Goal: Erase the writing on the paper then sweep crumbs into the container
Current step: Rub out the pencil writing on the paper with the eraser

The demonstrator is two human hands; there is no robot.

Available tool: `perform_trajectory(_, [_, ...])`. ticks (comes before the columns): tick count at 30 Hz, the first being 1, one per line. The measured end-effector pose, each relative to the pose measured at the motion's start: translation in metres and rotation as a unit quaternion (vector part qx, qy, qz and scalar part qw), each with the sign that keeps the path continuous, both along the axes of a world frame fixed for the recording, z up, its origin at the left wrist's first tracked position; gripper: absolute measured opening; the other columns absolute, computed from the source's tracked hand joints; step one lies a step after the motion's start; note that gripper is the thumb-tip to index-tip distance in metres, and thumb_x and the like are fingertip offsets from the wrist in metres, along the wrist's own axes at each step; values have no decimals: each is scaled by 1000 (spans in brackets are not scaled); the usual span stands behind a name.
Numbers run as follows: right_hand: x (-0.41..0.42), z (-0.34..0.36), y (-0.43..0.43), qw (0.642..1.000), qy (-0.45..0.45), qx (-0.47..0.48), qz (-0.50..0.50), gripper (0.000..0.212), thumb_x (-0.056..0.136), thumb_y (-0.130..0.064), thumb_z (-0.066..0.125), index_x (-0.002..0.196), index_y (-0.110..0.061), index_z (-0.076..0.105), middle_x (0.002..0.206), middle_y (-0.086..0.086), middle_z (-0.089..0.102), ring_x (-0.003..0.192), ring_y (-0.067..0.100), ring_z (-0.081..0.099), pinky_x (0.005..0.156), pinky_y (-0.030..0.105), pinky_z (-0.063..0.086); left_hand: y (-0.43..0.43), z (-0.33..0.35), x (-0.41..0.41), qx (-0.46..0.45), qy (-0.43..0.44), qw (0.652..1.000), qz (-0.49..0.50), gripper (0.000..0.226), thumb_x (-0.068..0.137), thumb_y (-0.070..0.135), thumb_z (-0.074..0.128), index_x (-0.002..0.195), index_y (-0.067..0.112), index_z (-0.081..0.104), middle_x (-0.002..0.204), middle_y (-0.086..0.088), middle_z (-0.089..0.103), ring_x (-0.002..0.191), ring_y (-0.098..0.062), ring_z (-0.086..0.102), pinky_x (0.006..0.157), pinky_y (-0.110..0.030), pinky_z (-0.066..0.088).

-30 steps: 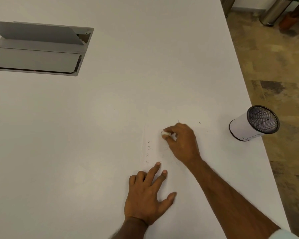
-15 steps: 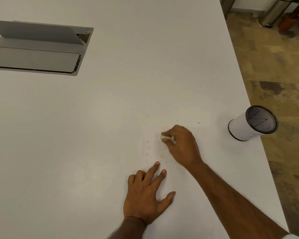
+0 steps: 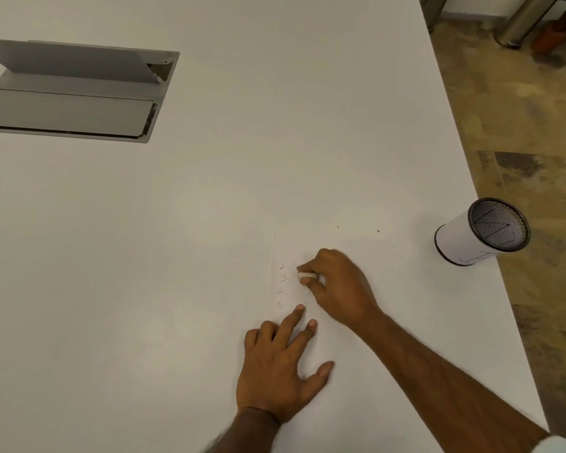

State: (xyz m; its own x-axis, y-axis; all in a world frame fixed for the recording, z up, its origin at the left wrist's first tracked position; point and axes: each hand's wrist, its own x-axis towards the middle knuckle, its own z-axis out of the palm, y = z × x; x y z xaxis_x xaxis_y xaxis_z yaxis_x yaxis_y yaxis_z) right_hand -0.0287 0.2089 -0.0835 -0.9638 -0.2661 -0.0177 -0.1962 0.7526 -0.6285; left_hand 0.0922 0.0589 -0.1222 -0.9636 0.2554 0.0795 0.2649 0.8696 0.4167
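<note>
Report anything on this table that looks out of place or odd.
Only small things: a few dark specks lie loose on the table beyond the paper, and the container stands close to the table's right edge. Nothing looks spilled or damaged.

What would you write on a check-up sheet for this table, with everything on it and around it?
Surface: white table, grey hatch open far left.
Job's things: paper with faint writing; white eraser on it; mesh container upright near right edge.
Clutter: two dark specks beyond the paper.
Grips: left hand presses the paper flat; right hand pinches the eraser.
Cables: nothing seen.
Surroundings: patterned floor, metal bin far right.
</note>
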Motion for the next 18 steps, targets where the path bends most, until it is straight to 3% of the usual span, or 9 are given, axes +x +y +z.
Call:
perform_trajectory(3, [-18,-3,3,997,57,32,-44,16,86,-24,69,100,-17,73,90,-2,68,89,21,58,70,38,52,0,0,1,-1,-4,1000,2,60,83,72,56,127,32,67,147,8,52,98,-14,49,87,-35,33])
perform_trajectory(8, [-33,-4,-4,993,39,18,-111,16,85,-20,70,100,-15,72,94,0,68,94,21,58,78,39,52,0,-2,1,1,-7,1000,5,61,84,73,55,128,32,66,147,8,52,100,-14,49,87,-36,34])
perform_trajectory(11, [-11,-3,-13,997,-12,-49,-52,17,84,-21,70,101,-17,73,94,-2,67,93,15,58,84,36,50,0,-1,1,3,2,1000,-1,60,84,72,56,126,31,66,145,7,53,97,-15,51,85,-36,35])
perform_trajectory(14, [1,-3,-22,998,-10,-18,53,17,86,-21,68,102,-19,73,91,-6,65,91,13,53,77,34,50,0,-1,-1,-6,3,1000,-5,58,84,72,56,124,31,67,142,7,55,96,-16,54,82,-38,41])
perform_trajectory(18, [-24,-2,-25,999,35,15,-13,16,86,-25,69,100,-19,73,90,-4,67,91,18,53,72,38,51,0,-2,0,-18,4,1000,5,61,84,74,54,127,33,66,146,9,53,99,-13,49,84,-38,44])
